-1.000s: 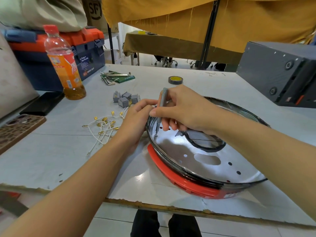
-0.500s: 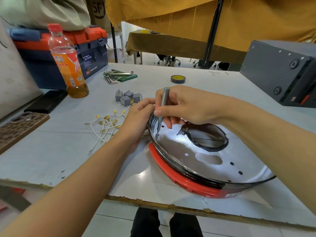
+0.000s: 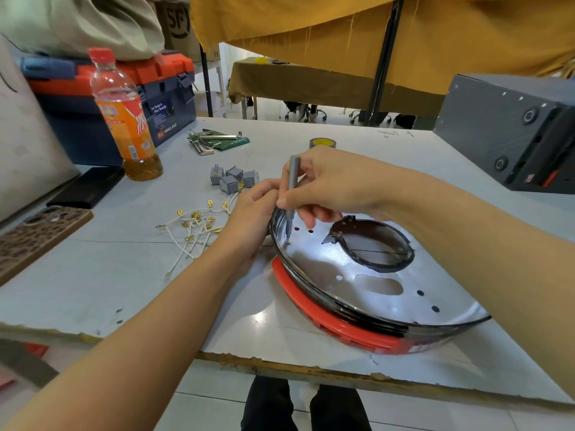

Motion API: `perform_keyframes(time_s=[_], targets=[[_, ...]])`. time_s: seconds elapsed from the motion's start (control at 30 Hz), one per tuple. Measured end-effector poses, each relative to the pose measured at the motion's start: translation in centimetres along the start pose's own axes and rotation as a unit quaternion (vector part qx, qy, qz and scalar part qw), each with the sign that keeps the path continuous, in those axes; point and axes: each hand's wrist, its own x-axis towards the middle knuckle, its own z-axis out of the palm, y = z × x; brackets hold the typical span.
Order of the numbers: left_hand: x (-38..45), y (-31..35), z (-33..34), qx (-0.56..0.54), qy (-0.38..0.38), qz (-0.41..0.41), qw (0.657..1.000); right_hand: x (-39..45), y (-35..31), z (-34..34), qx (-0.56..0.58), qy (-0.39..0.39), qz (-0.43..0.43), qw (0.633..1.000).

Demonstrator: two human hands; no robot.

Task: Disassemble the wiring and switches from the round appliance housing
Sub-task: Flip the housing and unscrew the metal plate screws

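Note:
The round appliance housing (image 3: 382, 293) lies on the table, a shiny metal pan with a black rim and a red base ring. My right hand (image 3: 333, 185) pinches a slim grey screwdriver (image 3: 292, 181), held upright with its tip on a screw (image 3: 287, 241) at the pan's left inner edge. My left hand (image 3: 253, 213) grips the housing's left rim from outside. A black ring bracket (image 3: 378, 244) sits inside the pan. Several white wires with gold terminals (image 3: 194, 227) and several grey switches (image 3: 231, 178) lie loose to the left.
An orange drink bottle (image 3: 126, 119), a blue-orange toolbox (image 3: 155, 98), two phones (image 3: 88, 186), hex keys (image 3: 214, 140) and a tape roll (image 3: 322, 143) are on the table's left and back. A grey box (image 3: 510, 132) stands at the right. The worn table edge (image 3: 280, 365) is near me.
The view has shifted slightly. My right hand keeps the screwdriver on the screw at the left inner edge; my left hand stays on the rim.

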Motion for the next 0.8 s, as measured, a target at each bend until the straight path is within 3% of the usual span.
perform_keyframes(time_s=[0.17, 0.33, 0.57, 0.8], targets=[[-0.1, -0.2, 0.0, -0.013, -0.012, 0.002, 1.000, 0.0, -0.3, 1.7, 0.089, 0.073, 0.040, 0.993], [0.0, -0.2, 0.1, -0.009, -0.005, -0.002, 1.000, -0.3, -0.9, 2.3, -0.108, 0.145, 0.011, 0.983], [0.0, -0.3, 0.0, -0.014, -0.008, -0.007, 1.000, 0.0, -0.9, 1.6, -0.048, 0.071, 0.020, 0.996], [0.0, 0.0, 0.1, -0.017, -0.020, 0.002, 1.000, -0.7, -0.1, -0.2, -0.025, -0.015, -0.034, 0.999]])
